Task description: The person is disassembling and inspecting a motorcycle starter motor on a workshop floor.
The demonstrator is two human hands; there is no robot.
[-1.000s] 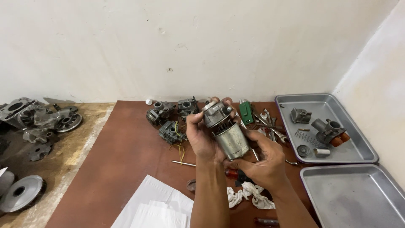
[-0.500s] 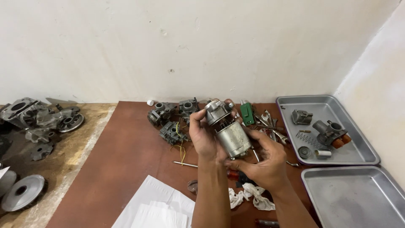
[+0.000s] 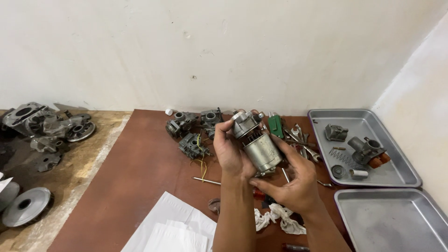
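I hold a grey metal starter motor (image 3: 258, 146) up in front of me with both hands, tilted so its cast head points up and left. My left hand (image 3: 232, 151) wraps its left side, fingers up by the head. My right hand (image 3: 291, 179) cups the cylinder's lower end from the right and below. Under the hands, white rags (image 3: 278, 219) and a red-handled tool, mostly hidden, lie on the brown mat (image 3: 140, 186).
Several carburettors (image 3: 192, 129) and loose tools (image 3: 298, 137) lie at the mat's far end. A metal tray (image 3: 401, 172) with small parts sits right; another tray (image 3: 396, 224) is nearer. White paper (image 3: 172, 231) lies at the front. Engine castings (image 3: 44, 126) and a pulley (image 3: 27, 205) rest on the floor left.
The hands have held the motor almost still; it sits slightly lower and more tilted in the grip, and my view has shifted a little.
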